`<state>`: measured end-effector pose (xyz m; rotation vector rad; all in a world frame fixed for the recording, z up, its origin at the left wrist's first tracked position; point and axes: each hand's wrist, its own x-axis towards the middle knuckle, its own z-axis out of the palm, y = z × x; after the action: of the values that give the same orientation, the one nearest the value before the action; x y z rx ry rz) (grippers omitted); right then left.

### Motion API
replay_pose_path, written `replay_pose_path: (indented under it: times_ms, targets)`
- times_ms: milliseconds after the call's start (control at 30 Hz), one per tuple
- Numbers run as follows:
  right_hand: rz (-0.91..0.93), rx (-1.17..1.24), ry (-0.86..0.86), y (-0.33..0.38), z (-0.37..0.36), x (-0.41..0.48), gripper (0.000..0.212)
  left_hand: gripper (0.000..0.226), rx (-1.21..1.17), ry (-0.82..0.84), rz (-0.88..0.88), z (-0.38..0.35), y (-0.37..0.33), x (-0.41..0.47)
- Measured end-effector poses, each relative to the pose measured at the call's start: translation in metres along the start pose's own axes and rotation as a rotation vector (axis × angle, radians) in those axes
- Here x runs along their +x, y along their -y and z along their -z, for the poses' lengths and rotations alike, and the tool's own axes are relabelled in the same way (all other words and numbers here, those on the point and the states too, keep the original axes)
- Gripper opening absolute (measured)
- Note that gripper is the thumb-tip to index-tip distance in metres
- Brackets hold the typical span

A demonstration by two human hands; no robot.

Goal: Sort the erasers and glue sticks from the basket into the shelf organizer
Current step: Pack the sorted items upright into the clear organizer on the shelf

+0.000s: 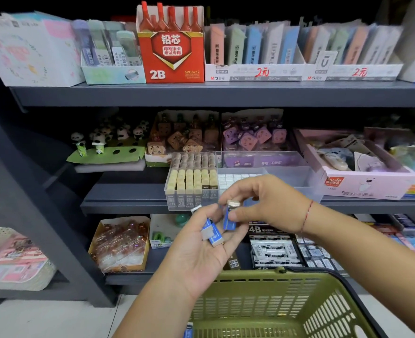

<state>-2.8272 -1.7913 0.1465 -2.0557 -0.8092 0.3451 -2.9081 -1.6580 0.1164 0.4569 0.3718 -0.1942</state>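
My left hand (199, 250) lies palm up and cradles two small erasers in blue sleeves (211, 231) on its curled fingers. Just to the right, my right hand (260, 203) pinches a third blue-sleeved eraser (230, 215) upright between thumb and fingers, close above the left hand. Both hands hover in front of the clear shelf organizer (286, 172) on the middle shelf. Its left compartment holds rows of 2B erasers (191, 181), and small white erasers (235, 179) fill a compartment behind my right hand. The green basket (274, 303) sits below my arms; its inside is mostly hidden.
Dark metal shelves (201, 93) carry boxes of stationery above, beside and below the organizer. A pink box (357, 172) stands right of the organizer; boxes of 4B erasers (274, 250) lie on the lower shelf. A pale woven basket (13, 259) sits at the far left.
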Motion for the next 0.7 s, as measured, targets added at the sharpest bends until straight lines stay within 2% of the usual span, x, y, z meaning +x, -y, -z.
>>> replay_pose_path:
  times_ms: [67, 133, 200, 233, 400, 700]
  targets:
    - [0.010, 0.073, -0.076, -0.002, 0.009, 0.006, 0.026, 0.026, -0.009, -0.055, 0.031, 0.002, -0.001, 0.002]
    - [0.012, 0.048, -0.279, -0.011, 0.030, 0.019, 0.025, 0.022, 0.010, -0.146, 0.055, 0.006, -0.001, 0.005]
    - [-0.002, -0.136, -0.465, -0.022, 0.052, 0.032, 0.024, 0.026, 0.059, -0.201, 0.068, 0.008, -0.001, 0.005]
    - [-0.012, -0.243, -0.500, -0.028, 0.058, 0.036, 0.023, 0.028, 0.082, -0.208, 0.074, 0.008, -0.001, 0.005]
    - [-0.005, -0.456, -0.350, -0.051, 0.048, 0.044, 0.015, 0.034, 0.123, -0.219, 0.082, 0.009, -0.002, 0.004]
    - [-0.005, -0.491, -0.317, -0.061, 0.037, 0.047, 0.015, 0.038, 0.136, -0.239, 0.072, 0.010, -0.001, 0.006]
